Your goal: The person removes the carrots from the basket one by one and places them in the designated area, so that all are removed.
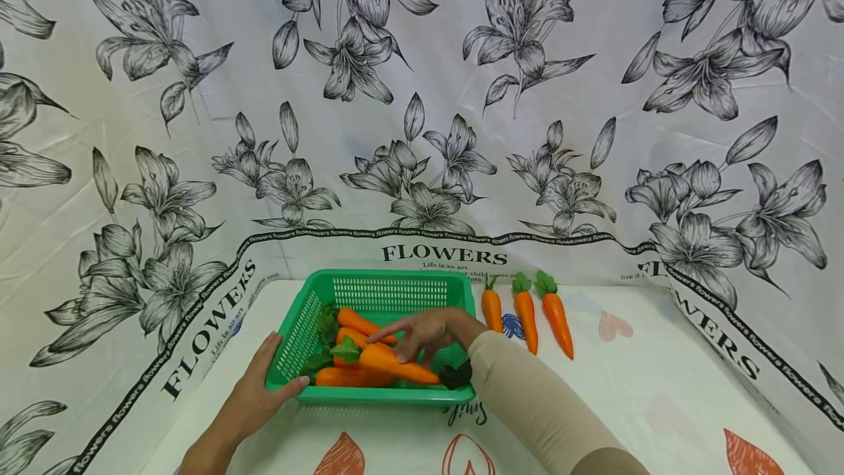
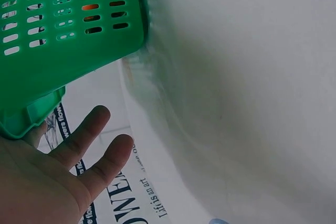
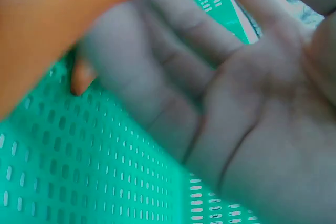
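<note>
A green perforated plastic basket (image 1: 389,394) holds several orange carrots with green leafy tops. My left hand (image 1: 260,391) rests at its front left corner, thumb on the front rim and fingers along the outside. Two of those fingers (image 2: 107,163) stretch out straight and spread in the left wrist view. Inside the basket, my right hand (image 1: 425,332) is over the uppermost carrot (image 1: 395,366), its index finger extended and thumb close to the carrot. A carrot (image 3: 47,30) looms large beside the loosely extended right fingers; their tips are partly hidden there.
Three carrots, a left one (image 1: 491,306), a middle one (image 1: 526,314) and a right one (image 1: 557,317), lie on the white patterned cloth (image 1: 633,387) right of the basket. A dark object (image 1: 455,374) shows at the basket's front right corner. Flower-printed fabric (image 1: 428,94) hangs behind.
</note>
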Tool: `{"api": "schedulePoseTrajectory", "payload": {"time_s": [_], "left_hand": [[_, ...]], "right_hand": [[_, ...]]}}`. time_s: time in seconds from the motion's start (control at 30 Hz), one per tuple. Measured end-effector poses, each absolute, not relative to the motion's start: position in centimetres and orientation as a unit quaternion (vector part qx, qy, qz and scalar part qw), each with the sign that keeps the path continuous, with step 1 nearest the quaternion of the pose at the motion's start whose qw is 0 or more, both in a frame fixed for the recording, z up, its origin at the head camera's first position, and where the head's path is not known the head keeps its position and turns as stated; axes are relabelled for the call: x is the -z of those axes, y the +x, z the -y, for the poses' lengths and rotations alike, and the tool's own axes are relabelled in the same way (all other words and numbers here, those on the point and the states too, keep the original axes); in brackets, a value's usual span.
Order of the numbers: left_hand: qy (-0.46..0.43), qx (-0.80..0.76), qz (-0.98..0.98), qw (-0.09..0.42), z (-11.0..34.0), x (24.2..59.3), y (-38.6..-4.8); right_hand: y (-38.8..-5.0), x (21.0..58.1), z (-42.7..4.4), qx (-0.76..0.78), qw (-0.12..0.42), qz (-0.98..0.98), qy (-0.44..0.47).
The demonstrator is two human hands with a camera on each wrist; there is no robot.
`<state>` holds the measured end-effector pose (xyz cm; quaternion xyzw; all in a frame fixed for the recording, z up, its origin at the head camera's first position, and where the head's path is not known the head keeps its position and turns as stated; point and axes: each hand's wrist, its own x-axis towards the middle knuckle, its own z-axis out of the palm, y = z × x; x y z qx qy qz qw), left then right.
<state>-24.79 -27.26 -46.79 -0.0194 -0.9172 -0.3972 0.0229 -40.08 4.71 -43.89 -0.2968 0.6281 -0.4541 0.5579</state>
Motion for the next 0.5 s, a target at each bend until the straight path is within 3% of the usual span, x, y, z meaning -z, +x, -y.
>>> {"api": "schedulePoseTrajectory", "payload": {"time_s": [0.5], "left_hand": [[-0.015,0.391,0.92,0.017,27.1,46.5,-24.6]], "right_hand": [[-39.7,42.2,-4.5,0.545,0.463,-0.633,-0.297]]}}
